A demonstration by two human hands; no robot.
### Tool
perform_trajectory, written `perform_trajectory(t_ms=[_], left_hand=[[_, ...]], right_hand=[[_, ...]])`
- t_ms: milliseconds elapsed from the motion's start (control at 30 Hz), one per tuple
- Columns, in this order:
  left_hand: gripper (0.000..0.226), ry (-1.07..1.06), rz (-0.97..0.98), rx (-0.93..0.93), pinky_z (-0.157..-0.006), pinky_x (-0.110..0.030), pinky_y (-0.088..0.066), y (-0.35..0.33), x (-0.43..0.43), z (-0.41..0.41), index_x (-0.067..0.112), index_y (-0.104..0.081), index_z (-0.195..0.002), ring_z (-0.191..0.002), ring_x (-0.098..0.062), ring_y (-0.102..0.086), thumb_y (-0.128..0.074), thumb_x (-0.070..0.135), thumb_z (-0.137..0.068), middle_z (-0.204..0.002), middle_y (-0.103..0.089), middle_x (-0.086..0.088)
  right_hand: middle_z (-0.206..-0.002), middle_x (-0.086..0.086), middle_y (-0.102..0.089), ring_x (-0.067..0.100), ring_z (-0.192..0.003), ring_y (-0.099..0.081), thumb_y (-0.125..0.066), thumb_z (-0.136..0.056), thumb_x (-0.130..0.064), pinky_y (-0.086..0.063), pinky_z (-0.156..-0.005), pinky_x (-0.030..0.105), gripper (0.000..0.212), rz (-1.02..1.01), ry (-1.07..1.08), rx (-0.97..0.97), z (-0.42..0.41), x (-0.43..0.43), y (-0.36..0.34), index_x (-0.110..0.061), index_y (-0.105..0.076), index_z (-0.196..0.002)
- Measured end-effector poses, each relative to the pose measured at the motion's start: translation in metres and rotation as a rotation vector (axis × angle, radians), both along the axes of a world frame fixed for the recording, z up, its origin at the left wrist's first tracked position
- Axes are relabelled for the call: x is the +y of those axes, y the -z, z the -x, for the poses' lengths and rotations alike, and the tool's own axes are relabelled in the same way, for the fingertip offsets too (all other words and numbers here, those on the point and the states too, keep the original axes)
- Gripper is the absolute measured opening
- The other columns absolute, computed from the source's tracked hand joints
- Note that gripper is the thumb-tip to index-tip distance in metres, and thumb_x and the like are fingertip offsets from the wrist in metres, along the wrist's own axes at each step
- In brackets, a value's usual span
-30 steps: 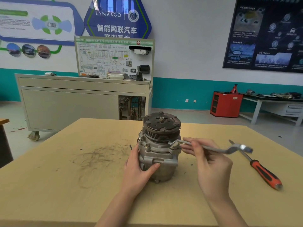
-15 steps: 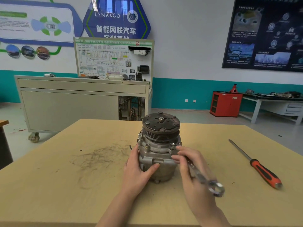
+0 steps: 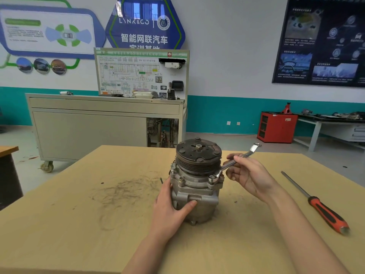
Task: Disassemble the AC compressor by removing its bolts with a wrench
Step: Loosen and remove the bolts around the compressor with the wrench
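While the table (image 3: 79, 224) bears the upright compressor (image 3: 195, 186) at its middle, a left hand (image 3: 171, 208) clasps its near-left side and a right hand (image 3: 248, 175) pinches the wrench (image 3: 235, 161), seated on the near-right bolt (image 3: 211, 177). A tilted pull could slip the wrench off, rounding the bolt.

Room is bright and evenly lit, nothing harsh. Windows show up as glare in the blue wall sign (image 3: 145, 20). Only a soft shadow sits under the compressor (image 3: 197, 186) on the worktop (image 3: 79, 224). The wide-angle lens bends the edges, so the dark poster (image 3: 324, 42) leans. Background text looks mushy.
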State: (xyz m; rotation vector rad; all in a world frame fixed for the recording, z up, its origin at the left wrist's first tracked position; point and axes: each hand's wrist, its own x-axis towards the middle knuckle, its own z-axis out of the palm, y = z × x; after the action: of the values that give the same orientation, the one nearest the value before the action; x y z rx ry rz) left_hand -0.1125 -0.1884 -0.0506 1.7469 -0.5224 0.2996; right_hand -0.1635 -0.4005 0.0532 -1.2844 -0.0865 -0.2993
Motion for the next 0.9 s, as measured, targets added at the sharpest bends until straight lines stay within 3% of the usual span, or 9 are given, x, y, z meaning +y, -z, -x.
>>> perform_trajectory(t_ms=[133, 233, 367, 500, 600, 800, 900], left_hand=[[0.09, 0.006, 0.007, -0.001, -0.106, -0.051, -0.039, 0.0, 0.0, 0.0, 0.026, -0.042, -0.139, -0.124, -0.013, -0.053, -0.067, 0.065, -0.062, -0.129, -0.058, 0.012], [0.088, 0.005, 0.006, 0.001, -0.106, -0.051, -0.04, 0.0, 0.0, 0.0, 0.027, -0.043, -0.137, -0.123, -0.012, -0.054, -0.068, 0.065, -0.062, -0.128, -0.059, 0.014], [0.088, -0.007, -0.002, -0.006, -0.106, -0.052, -0.039, 0.0, 0.0, -0.001, 0.027, -0.043, -0.138, -0.124, -0.012, -0.053, -0.067, 0.065, -0.062, -0.129, -0.059, 0.014], [0.092, -0.014, -0.009, -0.016, -0.105, -0.052, -0.04, -0.001, 0.0, 0.0, 0.024, -0.042, -0.139, -0.123, -0.015, -0.054, -0.066, 0.067, -0.061, -0.129, -0.059, 0.011], [0.092, -0.023, -0.012, -0.021, -0.104, -0.052, -0.04, -0.002, 0.0, 0.002, 0.021, -0.043, -0.138, -0.122, -0.016, -0.055, -0.066, 0.067, -0.062, -0.127, -0.06, 0.008], [0.093, -0.024, -0.024, -0.037, -0.104, -0.052, -0.039, -0.004, -0.001, 0.003, 0.02, -0.043, -0.139, -0.123, -0.016, -0.054, -0.066, 0.067, -0.063, -0.129, -0.06, 0.008], [0.091, -0.027, -0.026, -0.04, -0.104, -0.052, -0.04, -0.003, -0.001, 0.003, 0.021, -0.044, -0.138, -0.121, -0.015, -0.055, -0.065, 0.067, -0.063, -0.127, -0.06, 0.01]], right_hand=[[-0.085, 0.017, -0.071, 0.021, -0.064, -0.068, -0.042, -0.097, -0.012, -0.055, -0.056, 0.023, 0.021, -0.031, 0.027, -0.063, 0.008, -0.002, -0.004, 0.0, -0.059, -0.096], [-0.084, 0.018, -0.073, 0.022, -0.065, -0.07, -0.042, -0.097, -0.015, -0.056, -0.056, 0.022, 0.026, -0.03, 0.207, -0.185, 0.022, 0.006, -0.005, 0.0, -0.061, -0.087], [-0.08, 0.007, -0.074, 0.023, -0.064, -0.072, -0.048, -0.095, -0.023, -0.056, -0.056, 0.022, 0.029, 0.242, 0.555, -0.372, 0.046, 0.03, 0.005, -0.003, -0.066, -0.083], [-0.081, -0.005, -0.073, 0.012, -0.068, -0.072, -0.053, -0.094, -0.032, -0.058, -0.061, 0.025, 0.026, 0.545, 0.674, -0.65, 0.062, 0.063, 0.016, -0.01, -0.067, -0.088], [-0.088, 0.0, -0.072, 0.011, -0.073, -0.071, -0.052, -0.094, -0.03, -0.057, -0.067, 0.025, 0.03, 0.776, 0.729, -0.782, 0.063, 0.075, 0.026, -0.005, -0.069, -0.091], [-0.1, 0.011, -0.07, 0.014, -0.092, -0.068, -0.061, -0.087, -0.015, -0.055, -0.082, 0.025, 0.024, 1.009, 0.79, -0.906, 0.066, 0.083, 0.049, 0.007, -0.07, -0.091], [-0.104, 0.01, -0.068, 0.012, -0.094, -0.068, -0.055, -0.093, -0.019, -0.054, -0.084, 0.024, 0.028, 0.942, 0.741, -0.884, 0.067, 0.083, 0.056, 0.005, -0.068, -0.097]])
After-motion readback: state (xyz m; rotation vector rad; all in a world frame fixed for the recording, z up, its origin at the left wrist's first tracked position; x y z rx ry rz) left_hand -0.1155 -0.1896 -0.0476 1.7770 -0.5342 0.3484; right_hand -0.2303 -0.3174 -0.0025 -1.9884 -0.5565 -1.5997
